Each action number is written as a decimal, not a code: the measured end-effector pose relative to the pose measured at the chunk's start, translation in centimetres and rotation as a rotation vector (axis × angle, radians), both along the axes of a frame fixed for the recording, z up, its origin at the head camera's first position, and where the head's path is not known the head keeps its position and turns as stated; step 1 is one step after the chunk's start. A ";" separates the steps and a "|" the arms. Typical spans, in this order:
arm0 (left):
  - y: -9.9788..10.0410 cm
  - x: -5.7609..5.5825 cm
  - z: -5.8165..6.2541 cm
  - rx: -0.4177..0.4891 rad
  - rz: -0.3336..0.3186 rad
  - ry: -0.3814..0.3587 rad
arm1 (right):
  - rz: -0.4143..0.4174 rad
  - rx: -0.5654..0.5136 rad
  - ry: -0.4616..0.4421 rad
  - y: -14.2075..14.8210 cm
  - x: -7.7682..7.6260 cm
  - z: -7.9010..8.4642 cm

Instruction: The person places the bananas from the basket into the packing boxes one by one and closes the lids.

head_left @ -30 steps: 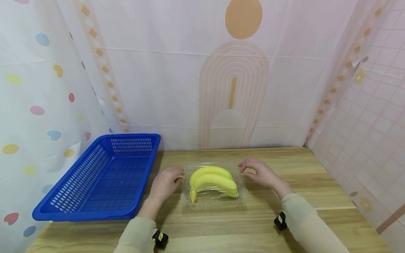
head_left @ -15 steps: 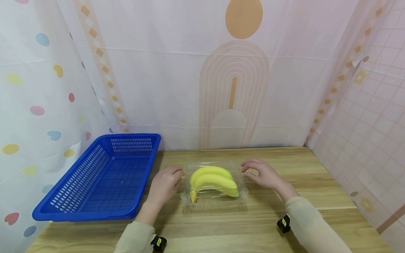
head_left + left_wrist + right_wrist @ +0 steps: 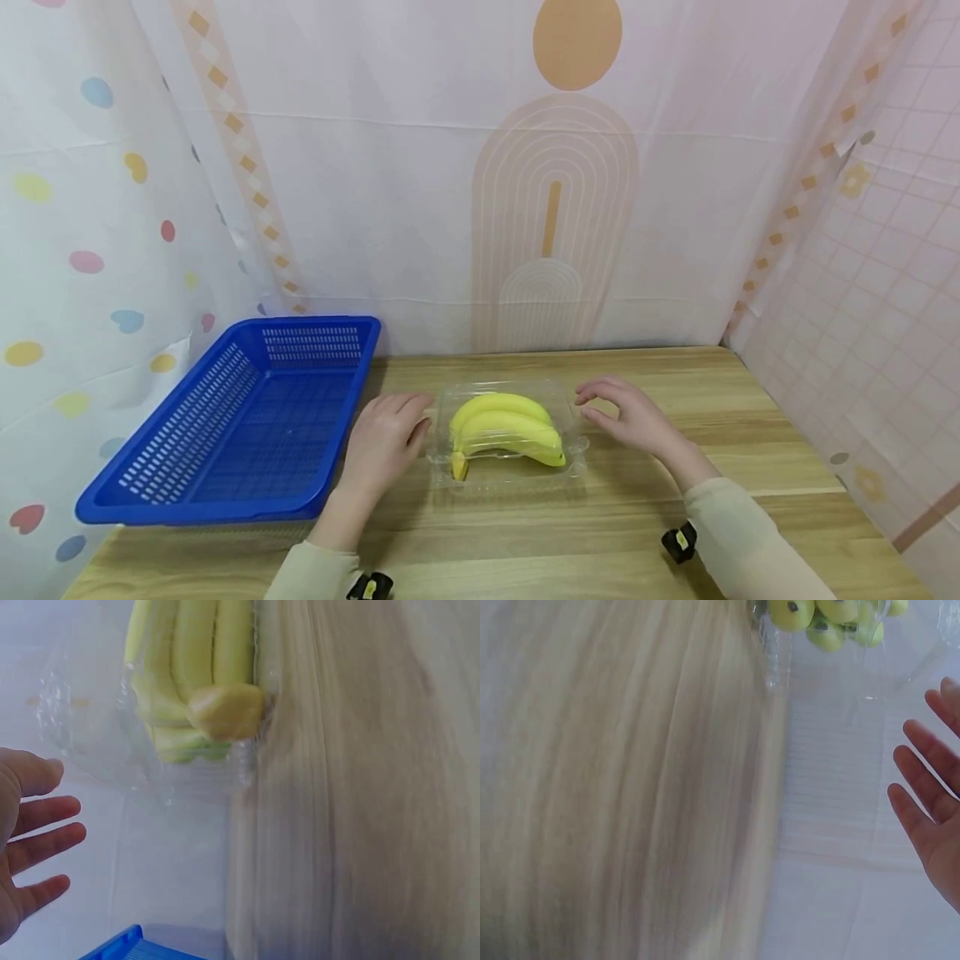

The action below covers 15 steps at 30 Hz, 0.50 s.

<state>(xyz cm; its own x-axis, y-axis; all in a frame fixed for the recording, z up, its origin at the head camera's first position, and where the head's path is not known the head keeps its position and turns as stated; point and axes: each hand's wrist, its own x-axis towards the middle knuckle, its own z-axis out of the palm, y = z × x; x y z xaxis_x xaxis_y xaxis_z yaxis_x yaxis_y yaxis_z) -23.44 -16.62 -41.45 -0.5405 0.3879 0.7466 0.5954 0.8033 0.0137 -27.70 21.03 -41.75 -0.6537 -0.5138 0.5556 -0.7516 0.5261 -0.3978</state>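
A bunch of yellow bananas (image 3: 506, 423) lies inside a clear plastic clamshell box (image 3: 517, 479) on the wooden table. In the left wrist view the stem end of the bananas (image 3: 225, 709) shows through the plastic; their dark tips (image 3: 832, 611) appear at the top of the right wrist view. My left hand (image 3: 386, 437) hovers just left of the box, its fingers (image 3: 49, 851) spread and holding nothing. On the other side, my right hand (image 3: 626, 414) stands a little apart from the box, fingers loosely bent and spread, with nothing in it.
A large blue plastic basket (image 3: 330, 479) with slotted walls stands at the left of the table, close beside my left forearm. Patterned curtains (image 3: 420, 208) hang behind the table and along both sides. The wooden table top (image 3: 510, 550) extends in front of the box.
Both hands have drawn back from the sides of the box, the left to the left and the right to the right. The lid's side edges stick out more; box and bananas stay in place.
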 end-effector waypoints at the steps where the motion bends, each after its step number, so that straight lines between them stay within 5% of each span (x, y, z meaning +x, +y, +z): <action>1: 0.1 0.2 0.1 0.016 0.005 -0.021 | -0.005 -0.006 -0.007 0.0 0.1 0.0; 8: 0.6 1.5 0.5 0.188 0.051 -0.257 | -0.082 -0.057 -0.126 -0.4 1.3 0.2; 15: 0.7 2.5 0.4 0.403 0.035 -0.469 | -0.117 -0.221 -0.419 -0.8 2.6 0.6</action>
<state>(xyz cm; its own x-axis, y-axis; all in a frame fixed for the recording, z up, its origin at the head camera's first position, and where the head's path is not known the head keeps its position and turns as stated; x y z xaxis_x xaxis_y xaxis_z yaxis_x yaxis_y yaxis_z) -20.95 -15.95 -41.05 -0.8541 0.1013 0.5102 0.4258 0.6995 0.5739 -25.14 20.23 -41.19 -0.8907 -0.3230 0.3199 -0.4439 0.4660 -0.7654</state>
